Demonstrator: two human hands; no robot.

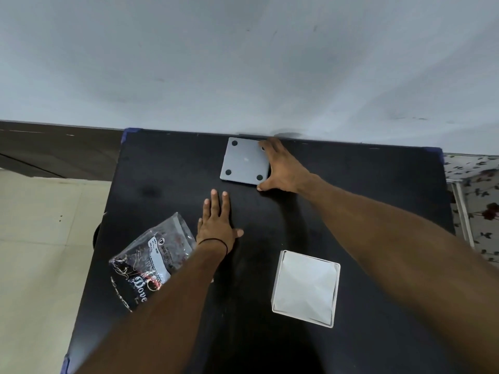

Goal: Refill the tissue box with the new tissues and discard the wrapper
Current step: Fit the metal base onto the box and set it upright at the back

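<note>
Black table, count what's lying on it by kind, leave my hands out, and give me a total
Grey square panel with four black feet, the right hand holds its edge: 1
White open box filled with tissues: 1
Clear printed plastic wrapper, beside the left hand: 1
Total on the table: 3

A single head-worn view looks steeply down, close over the black table (pixel 364 198) set against a wall.
</note>
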